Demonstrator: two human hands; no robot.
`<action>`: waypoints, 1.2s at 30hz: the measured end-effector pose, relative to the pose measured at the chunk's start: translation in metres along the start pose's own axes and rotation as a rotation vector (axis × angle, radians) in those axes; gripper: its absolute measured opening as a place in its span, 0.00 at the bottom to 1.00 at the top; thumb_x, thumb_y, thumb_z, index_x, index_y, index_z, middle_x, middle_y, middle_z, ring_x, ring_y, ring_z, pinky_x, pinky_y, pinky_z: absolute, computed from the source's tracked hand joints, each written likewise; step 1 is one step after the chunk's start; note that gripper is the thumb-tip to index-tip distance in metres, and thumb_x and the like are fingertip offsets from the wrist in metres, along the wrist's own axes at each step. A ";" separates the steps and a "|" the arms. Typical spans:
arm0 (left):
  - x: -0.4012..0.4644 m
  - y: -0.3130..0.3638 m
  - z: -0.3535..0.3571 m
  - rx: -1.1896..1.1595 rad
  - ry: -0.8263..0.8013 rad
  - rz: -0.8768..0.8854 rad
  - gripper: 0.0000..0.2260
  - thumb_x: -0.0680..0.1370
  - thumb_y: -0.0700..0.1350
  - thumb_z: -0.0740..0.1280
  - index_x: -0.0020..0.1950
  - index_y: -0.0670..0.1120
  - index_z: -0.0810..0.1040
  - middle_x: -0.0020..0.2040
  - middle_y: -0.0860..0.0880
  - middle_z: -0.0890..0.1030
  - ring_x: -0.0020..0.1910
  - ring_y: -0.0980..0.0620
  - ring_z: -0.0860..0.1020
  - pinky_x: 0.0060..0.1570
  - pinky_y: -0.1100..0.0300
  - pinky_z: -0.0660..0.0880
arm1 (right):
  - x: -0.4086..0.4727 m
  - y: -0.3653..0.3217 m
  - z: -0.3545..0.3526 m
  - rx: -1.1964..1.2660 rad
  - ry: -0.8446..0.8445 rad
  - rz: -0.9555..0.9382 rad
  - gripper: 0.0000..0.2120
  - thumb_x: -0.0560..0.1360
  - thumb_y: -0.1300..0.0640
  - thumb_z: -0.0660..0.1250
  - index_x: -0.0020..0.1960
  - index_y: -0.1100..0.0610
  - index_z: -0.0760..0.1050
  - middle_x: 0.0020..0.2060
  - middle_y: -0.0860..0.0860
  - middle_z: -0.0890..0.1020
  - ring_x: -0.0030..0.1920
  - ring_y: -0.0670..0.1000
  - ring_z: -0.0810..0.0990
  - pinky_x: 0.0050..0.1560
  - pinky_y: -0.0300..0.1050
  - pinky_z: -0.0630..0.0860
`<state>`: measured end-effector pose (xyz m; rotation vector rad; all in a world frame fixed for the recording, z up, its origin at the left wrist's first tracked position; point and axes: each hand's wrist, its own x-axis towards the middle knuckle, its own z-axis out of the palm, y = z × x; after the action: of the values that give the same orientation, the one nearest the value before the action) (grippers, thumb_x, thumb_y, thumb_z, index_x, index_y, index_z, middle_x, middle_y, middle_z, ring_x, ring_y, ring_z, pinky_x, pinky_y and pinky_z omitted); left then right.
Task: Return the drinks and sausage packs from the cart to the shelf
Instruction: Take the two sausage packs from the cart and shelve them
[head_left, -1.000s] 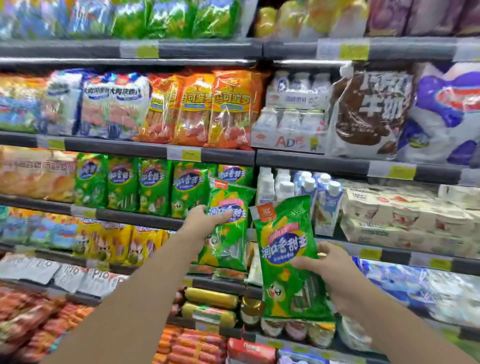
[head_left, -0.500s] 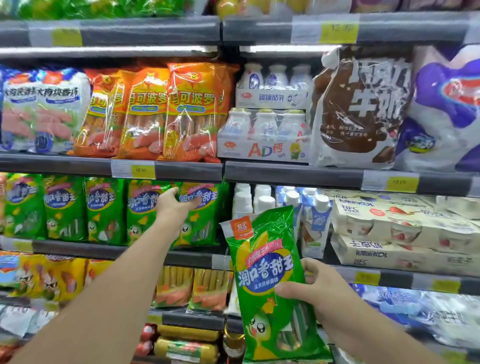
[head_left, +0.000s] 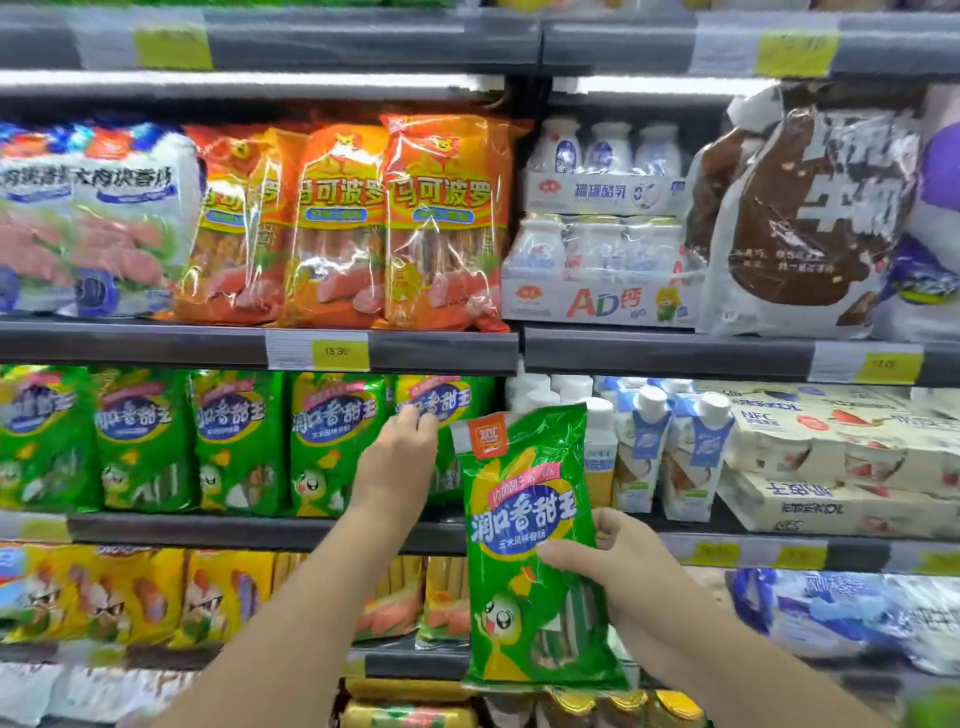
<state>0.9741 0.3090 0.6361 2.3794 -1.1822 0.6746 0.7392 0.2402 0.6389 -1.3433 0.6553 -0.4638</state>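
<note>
While the right hand (head_left: 618, 566) grips one green pack (head_left: 530, 545) upright in front of the shelf (head_left: 260, 532), thumb across the face and fingers (head_left: 605, 522) wrapped behind its right edge, the left hand (head_left: 400, 457) reaches to the row of same green packs (head_left: 234, 441) standing on that shelf. Left fingers rest on the rightmost pack (head_left: 447, 402) in the row, near its top; whether they pinch it or only touch, cannot tell.

Counts, middle shelf: five green packs standing side by side, plus the one held = six visible. Held pack is clear of the row, just right of it and nearer the camera, overlapping the white bottles (head_left: 597, 447) behind.

Shelf above: three orange packs (head_left: 343, 228) upright, two blue-white packs (head_left: 88, 218) to their left. Right of the orange ones, two stacked bottle multipacks (head_left: 597, 260), then one brown bag (head_left: 800, 208).

Right of the green row: two blue-capped cartons (head_left: 670, 452), then stacked drink cases (head_left: 831, 467), number unclear
</note>
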 end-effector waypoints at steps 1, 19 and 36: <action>0.001 0.001 -0.004 -0.064 -0.038 0.002 0.18 0.61 0.30 0.78 0.46 0.41 0.77 0.45 0.43 0.79 0.39 0.45 0.81 0.29 0.57 0.78 | 0.003 -0.002 0.010 0.006 0.009 -0.012 0.19 0.69 0.65 0.76 0.57 0.63 0.75 0.50 0.60 0.86 0.51 0.60 0.86 0.56 0.61 0.80; -0.049 -0.051 -0.023 -0.041 -0.050 0.207 0.24 0.69 0.60 0.73 0.59 0.50 0.73 0.52 0.52 0.71 0.51 0.52 0.74 0.37 0.64 0.70 | 0.099 -0.046 0.134 -0.074 0.254 -0.141 0.24 0.80 0.53 0.65 0.72 0.57 0.63 0.69 0.53 0.72 0.62 0.55 0.72 0.61 0.51 0.69; -0.033 -0.047 0.009 0.041 -0.079 0.305 0.24 0.56 0.50 0.84 0.43 0.47 0.75 0.38 0.48 0.72 0.30 0.48 0.76 0.18 0.59 0.59 | 0.092 -0.031 0.108 -1.265 0.301 -0.278 0.08 0.78 0.59 0.65 0.55 0.61 0.72 0.50 0.59 0.81 0.52 0.60 0.81 0.48 0.51 0.78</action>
<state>0.9978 0.3512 0.6036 2.2992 -1.6002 0.7087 0.8822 0.2539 0.6645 -2.6118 1.0889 -0.4842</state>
